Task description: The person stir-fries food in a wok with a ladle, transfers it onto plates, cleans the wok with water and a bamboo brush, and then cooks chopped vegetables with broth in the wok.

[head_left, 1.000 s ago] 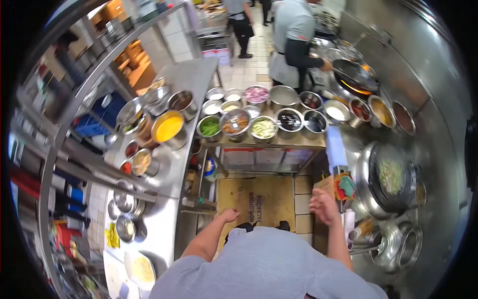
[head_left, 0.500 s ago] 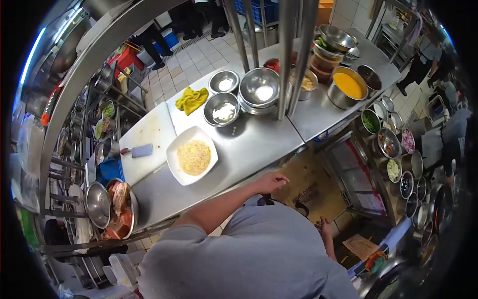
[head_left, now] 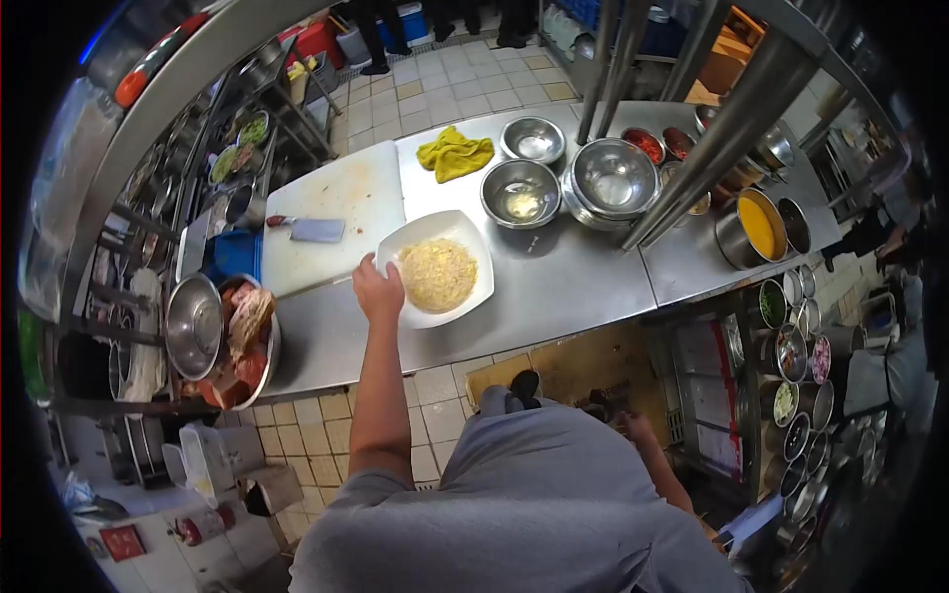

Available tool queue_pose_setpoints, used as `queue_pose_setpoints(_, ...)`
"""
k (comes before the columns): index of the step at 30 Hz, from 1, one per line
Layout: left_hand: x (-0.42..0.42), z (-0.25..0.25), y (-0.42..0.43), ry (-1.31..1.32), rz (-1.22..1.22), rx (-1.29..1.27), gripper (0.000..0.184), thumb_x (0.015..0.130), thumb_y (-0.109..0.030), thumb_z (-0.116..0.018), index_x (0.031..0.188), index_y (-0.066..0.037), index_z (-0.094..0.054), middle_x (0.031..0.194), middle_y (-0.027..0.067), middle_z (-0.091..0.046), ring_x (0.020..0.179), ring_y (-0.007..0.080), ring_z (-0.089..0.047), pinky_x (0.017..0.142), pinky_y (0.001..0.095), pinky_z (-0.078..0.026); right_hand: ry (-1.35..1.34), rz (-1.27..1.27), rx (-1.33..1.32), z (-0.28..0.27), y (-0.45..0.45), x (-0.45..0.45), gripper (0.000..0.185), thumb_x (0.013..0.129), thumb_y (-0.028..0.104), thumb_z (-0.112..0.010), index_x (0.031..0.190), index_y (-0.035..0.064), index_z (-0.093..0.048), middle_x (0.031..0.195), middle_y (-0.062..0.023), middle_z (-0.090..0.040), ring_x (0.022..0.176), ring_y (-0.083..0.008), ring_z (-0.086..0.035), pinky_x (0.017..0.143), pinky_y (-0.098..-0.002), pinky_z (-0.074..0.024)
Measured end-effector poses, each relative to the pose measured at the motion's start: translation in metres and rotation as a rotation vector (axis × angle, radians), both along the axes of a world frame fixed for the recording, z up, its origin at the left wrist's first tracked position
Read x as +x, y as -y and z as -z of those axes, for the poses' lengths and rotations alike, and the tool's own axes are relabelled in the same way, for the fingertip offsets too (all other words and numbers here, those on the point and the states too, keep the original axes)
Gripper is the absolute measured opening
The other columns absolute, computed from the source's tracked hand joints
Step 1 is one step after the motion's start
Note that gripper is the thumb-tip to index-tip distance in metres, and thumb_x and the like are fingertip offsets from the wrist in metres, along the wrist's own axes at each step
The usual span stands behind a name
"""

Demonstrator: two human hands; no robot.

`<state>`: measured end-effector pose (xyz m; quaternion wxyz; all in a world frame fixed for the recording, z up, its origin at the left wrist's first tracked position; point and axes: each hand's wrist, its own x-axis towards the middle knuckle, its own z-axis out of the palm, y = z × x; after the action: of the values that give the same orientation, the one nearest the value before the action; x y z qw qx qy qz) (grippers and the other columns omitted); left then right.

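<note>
My left hand (head_left: 380,289) reaches over the counter and grips the left edge of a white square bowl (head_left: 484,281). Its thumb lies at the rim and its fingers are curled beside the outer wall. Inside the bowl is a pale yellow, crumbly food (head_left: 438,275). My right hand (head_left: 634,427) hangs low at my right side, above the floor; its fingers are dark and blurred. A cleaver (head_left: 316,230) with a red handle lies on the white cutting board (head_left: 346,188), left of the bowl.
Steel bowls (head_left: 521,194) and a yellow cloth (head_left: 455,153) sit behind the white bowl. A pot of orange liquid (head_left: 760,225) stands far right, past steel posts (head_left: 682,148). Raw meat (head_left: 252,326) fills a basin at left. Several ingredient pots (head_left: 786,403) line the right side.
My left hand has moved from in front of my body, leftward and forward, to the white bowl's edge. My right hand stays low. The view has shifted.
</note>
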<state>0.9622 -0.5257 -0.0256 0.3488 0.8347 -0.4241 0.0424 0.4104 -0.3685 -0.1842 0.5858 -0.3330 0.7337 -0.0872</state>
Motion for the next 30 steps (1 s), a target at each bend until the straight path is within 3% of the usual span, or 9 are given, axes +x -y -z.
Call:
queue_pose_setpoints(1,0.008,0.014,-0.012,-0.129,-0.104,0.114,0.030,0.085,-0.026,-0.052,0.104,-0.003,-0.055,0.098,0.0196,-0.058,0.093,0.0387,-0.054,0.081,0.0445,-0.043,-0.001,-0.008,0.007,0.005,0.000,-0.006,0.028,0.087,0.029,-0.051,0.108,0.0099,-0.053,0.089,-0.0090,-0.060,0.073,-0.0195,-0.061,0.057,-0.0357,-0.0497)
queue_pose_setpoints(4,0.012,0.047,-0.030,-0.200,0.001,0.071,0.033,0.089,-0.030,-0.045,0.101,-0.001,-0.054,0.091,0.0231,-0.060,0.087,0.0421,-0.056,0.074,0.0467,-0.044,-0.035,-0.023,0.112,0.010,0.006,-0.021,0.031,0.085,0.029,-0.053,0.109,0.0096,-0.054,0.086,-0.0085,-0.060,0.071,-0.0197,-0.060,0.056,-0.0381,-0.0503)
queue_pose_setpoints(10,0.014,0.025,-0.052,-0.285,0.044,0.274,0.030,0.089,-0.027,-0.045,0.098,0.001,-0.054,0.091,0.0242,-0.061,0.086,0.0421,-0.057,0.073,0.0458,-0.044,-0.226,-0.269,0.048,-0.004,0.043,-0.015,0.031,0.085,0.027,-0.054,0.105,0.0033,-0.058,0.079,-0.0071,-0.062,0.066,-0.0184,-0.060,0.056,-0.0338,-0.0487)
queue_pose_setpoints(15,0.044,0.034,-0.057,-0.357,0.205,0.294,0.033,0.089,-0.028,-0.047,0.107,-0.002,-0.054,0.095,0.0218,-0.062,0.089,0.0379,-0.059,0.075,0.0432,-0.045,-0.171,-0.171,-0.251,-0.004,0.048,0.011,0.033,0.085,0.026,-0.054,0.102,-0.0012,-0.059,0.078,-0.0095,-0.063,0.065,-0.0182,-0.061,0.059,-0.0308,-0.0489)
queue_pose_setpoints(18,0.073,0.048,-0.048,-0.085,0.245,0.394,0.031,0.089,-0.031,-0.048,0.108,-0.007,-0.056,0.093,0.0167,-0.063,0.086,0.0340,-0.060,0.074,0.0429,-0.046,-0.240,-0.228,-0.370,-0.007,0.035,0.024,0.038,0.082,0.031,-0.053,0.106,0.0016,-0.060,0.081,-0.0141,-0.065,0.068,-0.0238,-0.064,0.065,-0.0351,-0.0500)
queue_pose_setpoints(21,0.045,-0.017,-0.013,0.175,0.195,0.509,0.026,0.085,-0.030,-0.055,0.102,-0.010,-0.060,0.086,0.0117,-0.060,0.079,0.0291,-0.059,0.070,0.0410,-0.046,-0.087,-0.103,-0.239,-0.020,0.008,0.028,0.040,0.083,0.034,-0.052,0.104,0.0010,-0.060,0.083,-0.0137,-0.065,0.065,-0.0232,-0.064,0.065,-0.0352,-0.0503)
queue_pose_setpoints(22,0.032,-0.031,0.000,0.183,0.228,0.504,0.026,0.085,-0.030,-0.055,0.102,-0.010,-0.060,0.086,0.0117,-0.060,0.079,0.0291,-0.059,0.070,0.0410,-0.046,-0.132,-0.145,-0.087,-0.005,-0.001,0.021,0.036,0.086,0.029,-0.051,0.111,0.0043,-0.056,0.083,-0.0085,-0.064,0.069,-0.0175,-0.063,0.057,-0.0323,-0.0501)
queue_pose_setpoints(25,-0.031,-0.055,0.052,0.190,0.580,0.020,0.018,0.073,-0.020,-0.069,0.088,-0.011,-0.064,0.084,0.0086,-0.057,0.074,0.0241,-0.058,0.066,0.0354,-0.047,-0.166,-0.063,0.063,0.013,-0.045,0.008,0.037,0.086,0.031,-0.050,0.114,0.0057,-0.054,0.085,-0.0085,-0.064,0.069,-0.0176,-0.063,0.055,-0.0323,-0.0498)
queue_pose_setpoints(30,-0.117,-0.052,0.099,0.392,0.897,0.160,0.029,0.071,-0.022,-0.069,0.097,-0.011,-0.065,0.094,0.0083,-0.056,0.090,0.0265,-0.054,0.076,0.0364,-0.046,-0.134,0.211,0.134,0.001,-0.091,0.005,0.036,0.085,0.029,-0.050,0.109,0.0031,-0.057,0.082,-0.0103,-0.064,0.063,-0.0199,-0.064,0.052,-0.0322,-0.0501)
